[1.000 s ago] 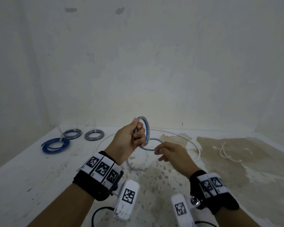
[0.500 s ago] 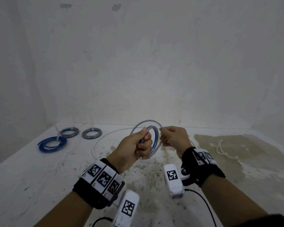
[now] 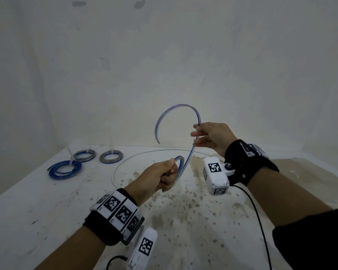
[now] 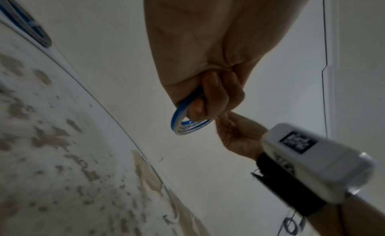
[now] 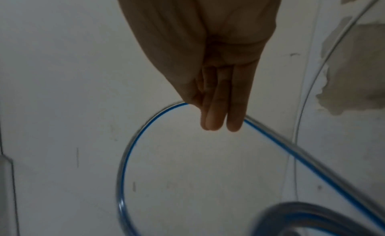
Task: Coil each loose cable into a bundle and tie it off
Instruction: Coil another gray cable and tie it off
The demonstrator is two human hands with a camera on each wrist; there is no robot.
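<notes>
Finished bundles: three tied coils are counted at the far left of the table [image 3: 37, 201]; a blue bundle [image 3: 64, 169] lies nearest, with two grey-blue bundles [image 3: 84, 155] [image 3: 111, 156] just beyond it.
White cable: one loose white cable [image 3: 123, 162] is laid in a wide ring on the table, behind the hands, not yet coiled.
Left hand: the left hand [image 3: 154, 179] is closed in a fist round the small coil [image 4: 187, 122], which is held above the table with the fingers curled through it.
Blue cable: one blue-striped cable [image 3: 189, 156] is being worked; from the coil it is led up and right to the right hand, and its free tail [image 3: 176, 110] is arched up and over to the left in the air.
Right hand: the right hand [image 3: 211, 136] is raised higher, and the strand is pinched between thumb and straightened fingers [image 5: 218, 117].
Handling: the cable is judged light and springy; its curve is kept unaided, so loops would likely spring open if released. It looks smooth, perhaps slippery.
Where to hold: the coil is best clamped across all its turns, and the tail taken close to the coil.
Far right: something pale is seen on the stained patch, too blurred to name.
</notes>
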